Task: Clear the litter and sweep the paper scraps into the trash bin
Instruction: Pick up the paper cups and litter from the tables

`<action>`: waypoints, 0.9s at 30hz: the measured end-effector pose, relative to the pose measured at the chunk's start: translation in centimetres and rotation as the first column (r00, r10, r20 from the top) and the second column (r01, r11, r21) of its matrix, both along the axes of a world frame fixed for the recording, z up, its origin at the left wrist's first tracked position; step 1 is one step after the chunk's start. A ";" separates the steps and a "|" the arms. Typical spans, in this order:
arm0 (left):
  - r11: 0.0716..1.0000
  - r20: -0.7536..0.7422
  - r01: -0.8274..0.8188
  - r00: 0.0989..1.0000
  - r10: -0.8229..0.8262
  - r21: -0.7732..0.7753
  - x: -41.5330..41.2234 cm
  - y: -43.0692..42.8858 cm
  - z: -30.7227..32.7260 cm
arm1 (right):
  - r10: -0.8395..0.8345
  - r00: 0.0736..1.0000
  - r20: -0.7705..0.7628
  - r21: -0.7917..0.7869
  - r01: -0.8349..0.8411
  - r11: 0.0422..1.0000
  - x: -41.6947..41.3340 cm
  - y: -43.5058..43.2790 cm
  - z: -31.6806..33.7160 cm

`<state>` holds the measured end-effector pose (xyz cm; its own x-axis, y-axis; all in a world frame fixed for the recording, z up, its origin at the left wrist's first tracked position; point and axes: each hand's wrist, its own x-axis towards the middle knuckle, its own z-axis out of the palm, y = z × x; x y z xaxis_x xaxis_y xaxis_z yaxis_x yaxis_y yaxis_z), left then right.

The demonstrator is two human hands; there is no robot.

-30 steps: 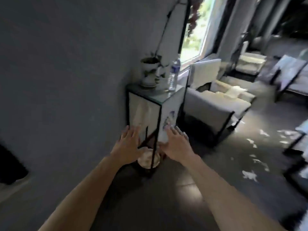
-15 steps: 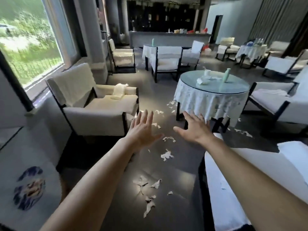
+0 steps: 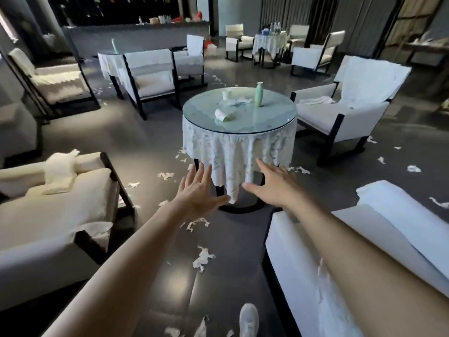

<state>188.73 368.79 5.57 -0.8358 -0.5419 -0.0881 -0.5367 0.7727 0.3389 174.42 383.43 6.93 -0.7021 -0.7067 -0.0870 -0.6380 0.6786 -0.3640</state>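
facing the round counter (image 3: 272, 119), the left hand (image 3: 197, 193) and right hand (image 3: 272, 188) stretch forward, fingers spread, holding nothing. paper scraps (image 3: 202, 259) lie on the floor (image 3: 150, 142) before the counter, a tipped cup (image 3: 222, 115) on it. clearing looks unstarted; next calls for picking up litter; no trash bin shows.

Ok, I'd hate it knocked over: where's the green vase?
Head view: the green vase stands upright on the round glass table, right of the crumpled paper.
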 end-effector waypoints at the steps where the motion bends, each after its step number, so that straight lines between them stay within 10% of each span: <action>1: 1.000 0.000 0.010 1.000 -0.010 -0.001 -2.3 -1.8 -0.3 | -0.007 1.000 0.011 0.000 0.007 1.000 -2.3 -1.7 -0.1; 27: 0.940 -0.108 0.096 0.992 -0.064 0.327 -54.3 -46.8 -7.0 | -0.104 0.944 0.314 -0.145 0.156 0.977 -52.4 -45.6 -3.5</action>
<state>134.43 322.01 -1.47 -0.8885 -0.4265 -0.1695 -0.4308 0.6477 0.6284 121.98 337.83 3.48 -0.7475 -0.6337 -0.1990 -0.3904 0.6616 -0.6402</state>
